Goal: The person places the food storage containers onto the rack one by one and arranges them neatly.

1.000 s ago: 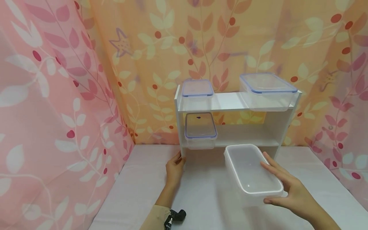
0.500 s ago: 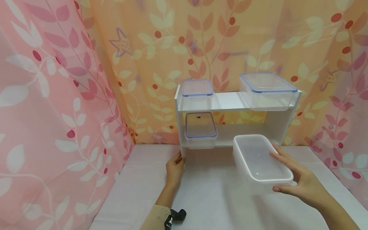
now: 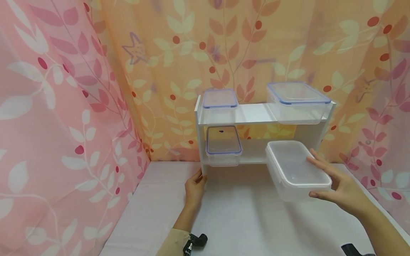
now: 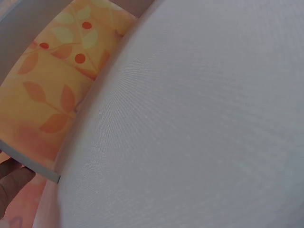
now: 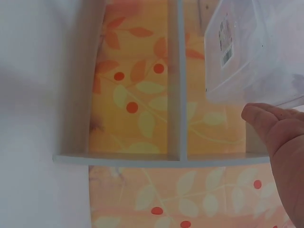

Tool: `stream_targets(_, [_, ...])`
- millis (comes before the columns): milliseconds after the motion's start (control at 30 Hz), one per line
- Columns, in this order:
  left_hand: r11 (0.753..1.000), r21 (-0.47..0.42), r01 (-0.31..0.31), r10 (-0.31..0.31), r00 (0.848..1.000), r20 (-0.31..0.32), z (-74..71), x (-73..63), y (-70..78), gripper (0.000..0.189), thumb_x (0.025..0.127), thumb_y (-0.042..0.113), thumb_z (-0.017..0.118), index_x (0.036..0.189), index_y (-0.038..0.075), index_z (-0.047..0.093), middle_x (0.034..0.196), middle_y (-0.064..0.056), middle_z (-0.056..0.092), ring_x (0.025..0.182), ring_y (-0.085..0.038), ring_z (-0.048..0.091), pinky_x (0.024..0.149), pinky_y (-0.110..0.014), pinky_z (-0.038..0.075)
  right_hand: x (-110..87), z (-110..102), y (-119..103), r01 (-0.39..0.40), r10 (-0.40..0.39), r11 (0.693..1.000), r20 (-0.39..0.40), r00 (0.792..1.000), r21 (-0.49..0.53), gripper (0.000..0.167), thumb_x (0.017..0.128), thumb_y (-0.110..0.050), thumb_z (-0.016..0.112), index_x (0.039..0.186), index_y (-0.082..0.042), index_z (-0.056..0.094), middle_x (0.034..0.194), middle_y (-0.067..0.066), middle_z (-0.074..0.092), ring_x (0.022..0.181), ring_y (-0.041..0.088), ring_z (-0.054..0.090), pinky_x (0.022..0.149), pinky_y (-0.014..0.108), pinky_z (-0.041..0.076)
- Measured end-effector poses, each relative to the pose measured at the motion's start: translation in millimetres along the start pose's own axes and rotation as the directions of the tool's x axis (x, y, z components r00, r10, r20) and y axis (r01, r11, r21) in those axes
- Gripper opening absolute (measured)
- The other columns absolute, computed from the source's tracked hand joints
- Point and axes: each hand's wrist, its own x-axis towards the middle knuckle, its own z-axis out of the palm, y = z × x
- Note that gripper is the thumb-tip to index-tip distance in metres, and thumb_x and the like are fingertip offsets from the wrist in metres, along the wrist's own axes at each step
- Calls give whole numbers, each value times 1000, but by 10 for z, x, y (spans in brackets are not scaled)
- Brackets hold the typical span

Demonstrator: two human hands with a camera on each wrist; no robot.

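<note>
A clear plastic food container (image 3: 298, 167) with a whitish lid is in my right hand (image 3: 346, 190), tilted in front of the white shelf unit (image 3: 253, 151). The thumb is on its near end and the fingers lie along the lid's right edge. In the right wrist view, the container (image 5: 237, 57) shows a barcode label, and the hand (image 5: 285, 137) is at its side. My left hand (image 3: 194, 186) grips the lower end of the unit's left side panel. Fingers of that hand (image 4: 13, 183) show against the panel's edge in the left wrist view.
Two blue-rimmed containers stand on the top shelf, one left (image 3: 220, 106) and one larger at right (image 3: 299, 103). Another blue-rimmed container (image 3: 223, 145) sits at the left of the middle shelf. White cloth (image 3: 230, 213) covers the table; patterned curtains (image 3: 166, 71) hang behind and beside it.
My right hand has carried the whitish-lidded container up, to the right and closer to the shelf unit's right side. The left hand has stayed on the side panel.
</note>
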Motion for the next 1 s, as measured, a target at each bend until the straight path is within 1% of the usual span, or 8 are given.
stream_targets(200, [1000, -6, -20, 20, 1000, 2, -7, -7, 9, 41, 95, 17, 74, 135, 22, 68, 132, -6, 69, 109, -22, 72, 71, -57, 60, 74, -63, 18, -56, 55, 997, -12, 998, -49, 96, 73, 21, 78, 157, -4, 38, 171, 8, 20, 139, -6, 36, 87, 12, 53])
stream_targets(400, [999, -25, -35, 35, 999, 6, -6, -19, 10, 40, 95, 17, 74, 134, 24, 69, 133, -4, 69, 111, -23, 71, 73, -59, 60, 156, -93, 48, -102, 99, 992, -41, 994, -74, 94, 77, 15, 78, 159, -9, 37, 171, 2, 21, 132, -11, 37, 81, 13, 55])
stream_targets(533, [998, -31, -46, 46, 999, 1, -5, -23, -4, 40, 94, 18, 75, 133, 24, 69, 132, -5, 69, 110, -24, 71, 71, -56, 60, 194, -112, 76, -130, 125, 988, -54, 991, -83, 93, 79, 12, 79, 159, -12, 38, 171, -2, 21, 129, -12, 38, 78, 14, 56])
stream_targets(667, [999, -24, -48, 48, 999, -6, 1, -6, -24, 40, 94, 18, 76, 132, 25, 70, 130, -4, 70, 109, -24, 72, 68, -46, 62, 252, -145, 118, -163, 156, 981, -71, 985, -105, 93, 81, 7, 81, 160, -17, 37, 171, -4, 21, 135, -9, 38, 78, 12, 54])
stream_targets(767, [999, -20, -43, 43, 999, -5, 8, 6, -25, 39, 95, 18, 75, 133, 24, 69, 131, -4, 70, 109, -23, 72, 67, -44, 62, 321, -172, 140, -186, 178, 975, -74, 981, -118, 93, 82, 4, 81, 161, -20, 36, 171, -5, 21, 138, -4, 40, 79, 11, 53])
stream_targets(833, [999, -21, -34, 34, 999, -1, 9, 9, -18, 40, 96, 18, 74, 135, 24, 69, 133, -4, 69, 110, -22, 71, 66, -49, 61, 365, -184, 145, -203, 196, 972, -70, 978, -121, 93, 84, 1, 81, 161, -22, 35, 171, -7, 20, 140, 1, 42, 79, 11, 53])
stream_targets(933, [999, -23, -28, 29, 1000, 7, 5, 11, -23, 40, 96, 19, 73, 136, 22, 68, 134, -5, 68, 111, -22, 71, 67, -53, 61, 419, -193, 153, -223, 217, 968, -62, 974, -116, 93, 85, 0, 80, 162, -24, 34, 171, -8, 19, 144, 16, 44, 79, 11, 53])
stream_targets(1000, [1000, -15, -26, 26, 1000, 10, 4, 15, -33, 40, 97, 21, 73, 137, 21, 67, 135, -5, 68, 111, -22, 71, 67, -51, 61, 452, -195, 163, -225, 219, 968, -60, 974, -112, 92, 86, 0, 80, 162, -24, 33, 171, -8, 18, 147, 29, 42, 80, 10, 52])
